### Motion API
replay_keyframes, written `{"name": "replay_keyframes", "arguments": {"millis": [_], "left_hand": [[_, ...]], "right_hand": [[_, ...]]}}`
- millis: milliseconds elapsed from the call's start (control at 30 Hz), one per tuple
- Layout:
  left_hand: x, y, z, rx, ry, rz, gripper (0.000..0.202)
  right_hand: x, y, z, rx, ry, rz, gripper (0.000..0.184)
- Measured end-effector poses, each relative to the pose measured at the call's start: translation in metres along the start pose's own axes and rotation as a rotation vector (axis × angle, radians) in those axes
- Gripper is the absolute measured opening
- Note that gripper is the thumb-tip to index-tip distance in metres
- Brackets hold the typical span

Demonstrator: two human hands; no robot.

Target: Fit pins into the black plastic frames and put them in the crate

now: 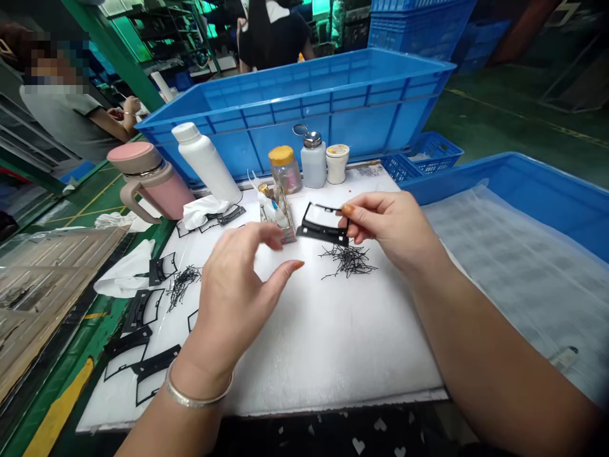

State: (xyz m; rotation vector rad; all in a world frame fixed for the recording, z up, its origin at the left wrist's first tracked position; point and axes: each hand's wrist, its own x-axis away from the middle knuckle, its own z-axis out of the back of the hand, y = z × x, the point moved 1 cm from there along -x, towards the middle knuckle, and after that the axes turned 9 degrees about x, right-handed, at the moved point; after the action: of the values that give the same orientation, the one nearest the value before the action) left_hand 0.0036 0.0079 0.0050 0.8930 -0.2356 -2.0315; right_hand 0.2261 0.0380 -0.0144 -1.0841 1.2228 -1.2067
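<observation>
My right hand (390,228) pinches a thin black plastic frame (322,225) by its right side and holds it just above the white foam pad (333,336). My left hand (238,285) hovers over the pad to the left of the frame, fingers curled and apart, with nothing visible in them. A small heap of thin black trimmings (349,260) lies on the pad under my right hand. A second heap of trimmings (183,284) lies at the left, beside several more black frames (143,355).
Along the back of the pad stand a pink mug (150,181), a white bottle (205,162), a yellow-lidded jar (284,168), a pump dispenser (313,158) and a small pot (337,163). Blue crates (333,101) stand behind and at right (547,190). Other people work beyond.
</observation>
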Motion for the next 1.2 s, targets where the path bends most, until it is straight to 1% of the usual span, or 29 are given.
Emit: {"name": "replay_keyframes", "arguments": {"millis": [33, 67, 100, 133, 167, 233, 300, 400, 633, 833, 967, 1033, 1100, 1200], "left_hand": [[0.0, 0.001, -0.004, -0.018, -0.06, 0.022, 0.018], [-0.001, 0.003, -0.011, -0.041, -0.153, 0.034, 0.005], [-0.003, 0.005, -0.018, -0.066, -0.264, 0.038, 0.004], [-0.005, 0.007, -0.027, -0.096, -0.367, 0.038, 0.01], [-0.007, 0.01, -0.036, -0.124, -0.445, 0.03, 0.014], [-0.01, 0.014, -0.053, -0.168, -0.512, -0.004, 0.016], [-0.011, 0.017, -0.065, -0.197, -0.538, -0.029, 0.017], [-0.009, 0.017, -0.074, -0.22, -0.559, -0.02, 0.019], [-0.003, 0.008, -0.074, -0.16, -0.57, 0.022, 0.015], [-0.007, 0.003, -0.075, -0.133, -0.574, 0.038, 0.018], [-0.01, 0.002, -0.078, -0.124, -0.602, 0.039, 0.018], [-0.01, 0.003, -0.077, -0.129, -0.613, 0.019, 0.02], [-0.007, 0.007, -0.072, -0.111, -0.62, -0.011, 0.021], [-0.001, 0.013, -0.055, 0.064, -0.623, -0.012, 0.019]], "right_hand": [[-0.001, 0.001, 0.001, -0.03, 0.054, 0.021, 0.012], [-0.002, 0.002, 0.001, -0.059, 0.094, 0.035, 0.012], [-0.002, 0.003, 0.0, -0.085, 0.119, 0.042, 0.012], [-0.003, 0.004, -0.002, -0.104, 0.129, 0.043, 0.012], [-0.003, 0.005, -0.004, -0.114, 0.126, 0.044, 0.013], [-0.002, 0.008, -0.008, -0.107, 0.098, 0.055, 0.016], [-0.001, 0.011, -0.012, -0.082, 0.062, 0.066, 0.02], [-0.001, 0.014, -0.014, -0.064, 0.046, 0.065, 0.023], [-0.003, 0.017, -0.013, -0.058, 0.068, 0.06, 0.03], [-0.004, 0.018, -0.013, -0.06, 0.062, 0.063, 0.033], [-0.004, 0.02, -0.012, -0.049, 0.056, 0.062, 0.032], [-0.004, 0.02, -0.012, -0.047, 0.07, 0.058, 0.031], [-0.003, 0.02, -0.011, -0.047, 0.08, 0.051, 0.031], [-0.003, 0.019, -0.012, -0.028, 0.073, 0.033, 0.03]]}}
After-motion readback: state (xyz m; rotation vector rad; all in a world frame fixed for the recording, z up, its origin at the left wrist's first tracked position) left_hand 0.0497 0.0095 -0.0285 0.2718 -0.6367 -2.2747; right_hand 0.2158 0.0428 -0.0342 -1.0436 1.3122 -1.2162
